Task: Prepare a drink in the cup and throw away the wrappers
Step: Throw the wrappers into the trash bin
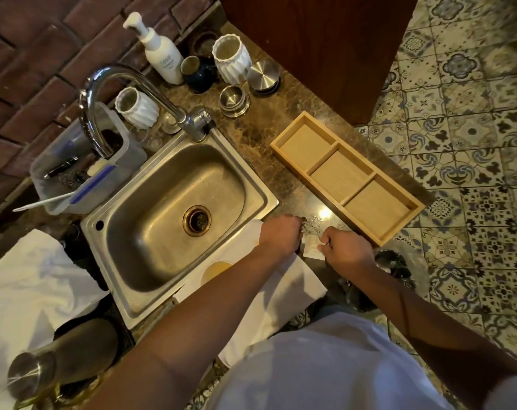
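A cup [216, 269] with amber liquid stands on a white cloth [292, 287] at the sink's near right corner, mostly hidden under my left forearm. My left hand [279, 235] is closed into a fist just beyond the cup; I cannot see whether it grips anything. My right hand [347, 251] pinches a small white wrapper [312, 245] at the counter's front edge. A crumpled clear wrapper [312, 224] lies on the counter between the hands. Below the right hand a black bin bag [395, 266] shows beside the counter.
An empty three-compartment wooden tray [349, 176] lies on the counter right of the steel sink [177, 208]. Behind it stand a faucet [118, 93], soap pump [159, 51], white ribbed cups [232, 59] and metal tins [233, 100]. A dark metal kettle [53, 362] sits near left.
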